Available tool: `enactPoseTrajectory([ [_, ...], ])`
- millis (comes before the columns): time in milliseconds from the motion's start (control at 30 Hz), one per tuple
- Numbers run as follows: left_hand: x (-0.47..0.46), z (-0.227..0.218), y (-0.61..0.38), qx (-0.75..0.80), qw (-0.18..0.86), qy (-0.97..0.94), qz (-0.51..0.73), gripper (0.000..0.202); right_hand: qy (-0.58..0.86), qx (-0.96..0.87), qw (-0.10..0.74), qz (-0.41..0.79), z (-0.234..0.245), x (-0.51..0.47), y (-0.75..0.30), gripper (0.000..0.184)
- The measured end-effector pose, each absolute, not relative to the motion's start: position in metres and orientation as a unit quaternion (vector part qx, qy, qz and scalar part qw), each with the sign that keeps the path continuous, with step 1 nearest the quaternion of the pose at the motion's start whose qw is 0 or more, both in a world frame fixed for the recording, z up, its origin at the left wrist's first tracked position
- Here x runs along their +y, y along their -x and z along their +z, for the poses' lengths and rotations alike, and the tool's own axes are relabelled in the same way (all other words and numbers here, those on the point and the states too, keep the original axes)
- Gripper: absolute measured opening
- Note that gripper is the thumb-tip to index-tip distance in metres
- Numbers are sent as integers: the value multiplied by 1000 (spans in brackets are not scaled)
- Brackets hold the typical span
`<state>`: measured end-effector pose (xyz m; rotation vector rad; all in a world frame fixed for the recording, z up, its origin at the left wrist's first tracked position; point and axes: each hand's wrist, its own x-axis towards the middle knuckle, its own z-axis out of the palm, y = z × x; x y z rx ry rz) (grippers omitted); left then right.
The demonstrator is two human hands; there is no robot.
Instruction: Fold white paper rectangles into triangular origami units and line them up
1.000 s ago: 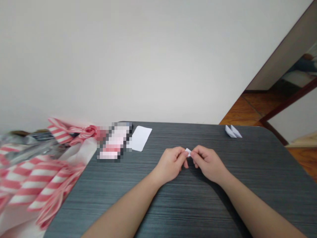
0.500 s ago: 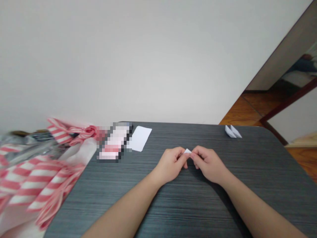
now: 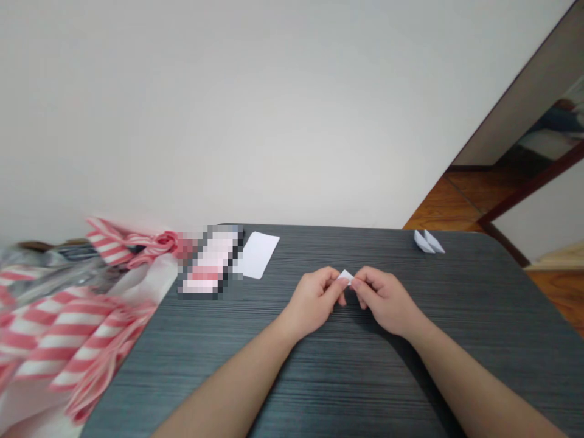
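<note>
A small folded piece of white paper is pinched between my two hands above the middle of the table. My left hand grips its left side between thumb and fingers. On the other side, the thumb and fingertips of my right hand press on it. Only the pale upper corner shows; the fingers cover the lower part. Toward the far right of the table stand two folded white paper pieces, side by side and pointed. A stack or sheet of white paper lies at the far left.
A pixelated phone-like object rests left of the white paper on the dark table. Red-and-white striped cloth and clear plastic are heaped off the table's left edge. A pale wall rises behind, with wooden floor at the right.
My thumbs have shifted slightly on the folded paper, and a little more of its top shows. The other things stay where they were.
</note>
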<state>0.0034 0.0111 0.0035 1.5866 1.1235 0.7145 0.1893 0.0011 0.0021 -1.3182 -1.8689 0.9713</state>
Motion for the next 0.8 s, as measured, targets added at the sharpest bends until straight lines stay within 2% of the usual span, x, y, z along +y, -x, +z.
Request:
enactPoseTrajectory([
  [233, 11, 2, -3, 479, 513, -646, 300, 33, 505, -688, 342, 393, 0, 1, -190, 28],
  [400, 10, 3, -1, 469, 496, -673, 287, 35, 493, -680, 323, 437, -2, 1, -189, 25],
  [800, 9, 3, -2, 469, 488, -668, 309, 32, 493, -662, 340, 451, 1, 1, -189, 28],
])
